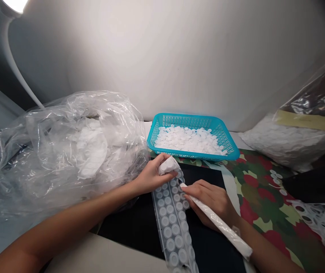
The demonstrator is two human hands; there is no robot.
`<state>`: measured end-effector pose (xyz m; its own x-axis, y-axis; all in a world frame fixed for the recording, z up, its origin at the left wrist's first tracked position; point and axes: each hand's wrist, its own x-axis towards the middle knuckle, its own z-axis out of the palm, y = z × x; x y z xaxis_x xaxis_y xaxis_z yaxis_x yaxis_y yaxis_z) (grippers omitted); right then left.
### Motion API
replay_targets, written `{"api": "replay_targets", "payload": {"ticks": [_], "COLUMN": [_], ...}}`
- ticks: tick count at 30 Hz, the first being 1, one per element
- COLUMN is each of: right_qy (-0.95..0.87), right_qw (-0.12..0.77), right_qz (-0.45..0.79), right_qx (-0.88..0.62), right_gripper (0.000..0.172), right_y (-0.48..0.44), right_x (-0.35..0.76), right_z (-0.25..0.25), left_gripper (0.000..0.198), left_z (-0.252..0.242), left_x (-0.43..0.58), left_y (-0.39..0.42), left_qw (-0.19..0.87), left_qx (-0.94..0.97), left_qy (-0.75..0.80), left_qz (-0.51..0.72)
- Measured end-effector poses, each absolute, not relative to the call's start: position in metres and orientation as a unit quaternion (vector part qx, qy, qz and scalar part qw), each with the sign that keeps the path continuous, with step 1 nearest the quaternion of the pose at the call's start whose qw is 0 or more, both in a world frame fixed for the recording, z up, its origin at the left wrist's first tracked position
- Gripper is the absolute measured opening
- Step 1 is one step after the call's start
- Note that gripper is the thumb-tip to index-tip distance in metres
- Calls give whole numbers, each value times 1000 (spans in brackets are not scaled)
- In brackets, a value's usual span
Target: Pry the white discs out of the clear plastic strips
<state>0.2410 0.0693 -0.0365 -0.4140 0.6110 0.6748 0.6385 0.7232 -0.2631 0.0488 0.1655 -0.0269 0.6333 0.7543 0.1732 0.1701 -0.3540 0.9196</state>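
Observation:
My left hand point(153, 177) grips a crumpled white end point(168, 165) of a translucent strip of round white discs point(172, 223), which runs down across a black mat point(139, 223). My right hand point(210, 201) is shut around a long, narrow rolled white strip point(221, 223), and its fingers lie next to the upper part of the disc strip. The two hands nearly meet above that strip. Just beyond my left hand stands a turquoise plastic basket point(192, 120) holding a heap of loose white discs point(189, 140).
A large crumpled clear plastic bag point(62, 140) with white material inside lies to the left. A taped bag of white discs point(287, 142) sits at right on a camouflage-patterned cloth point(262, 197). Perforated white waste film point(322, 223) lies at the right edge. A lamp point(14, 49) stands at upper left.

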Motion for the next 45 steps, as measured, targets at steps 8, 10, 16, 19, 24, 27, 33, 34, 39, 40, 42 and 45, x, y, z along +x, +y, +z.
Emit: {"api": "replay_targets", "payload": {"ticks": [8, 10, 16, 19, 24, 27, 33, 34, 39, 40, 42, 45], "right_qy": [-838, -839, -838, -835, -830, -828, -829, -829, -829, -829, -829, -827], "right_qw": [398, 397, 397, 399, 389, 384, 383, 383, 374, 373, 370, 366], "right_qz": [-16, -15, -13, -11, -1, 0, -7, -9, -19, -22, -27, -30], "right_qx": [-373, -372, -374, -378, -400, -408, -407, -407, -416, -417, -420, -426], "right_gripper": [17, 17, 19, 19, 20, 20, 20, 20, 21, 20, 18, 15], "right_y": [70, 71, 72, 73, 77, 77, 76, 76, 77, 77, 77, 77], "right_x": [240, 240, 239, 240, 241, 241, 242, 241, 240, 240, 240, 239], "right_z": [-36, -36, -36, -38, -42, -42, -43, -43, -46, -46, -46, -45], "left_gripper": [31, 31, 30, 29, 29, 30, 32, 32, 33, 33, 33, 32], "left_z": [-28, -28, -27, -25, -20, -19, -19, -20, -21, -21, -22, -22], "left_x": [49, 49, 49, 49, 51, 51, 51, 51, 51, 51, 51, 51], "left_y": [165, 165, 165, 164, 163, 163, 163, 163, 163, 163, 163, 163], "left_qw": [445, 448, 461, 479, 544, 565, 563, 563, 565, 565, 565, 565], "left_qx": [783, 781, 773, 763, 723, 706, 703, 702, 698, 698, 698, 700], "left_qy": [306, 304, 304, 296, 296, 302, 312, 313, 314, 314, 313, 313], "left_qz": [310, 311, 312, 317, 307, 300, 303, 304, 308, 310, 310, 306]}}
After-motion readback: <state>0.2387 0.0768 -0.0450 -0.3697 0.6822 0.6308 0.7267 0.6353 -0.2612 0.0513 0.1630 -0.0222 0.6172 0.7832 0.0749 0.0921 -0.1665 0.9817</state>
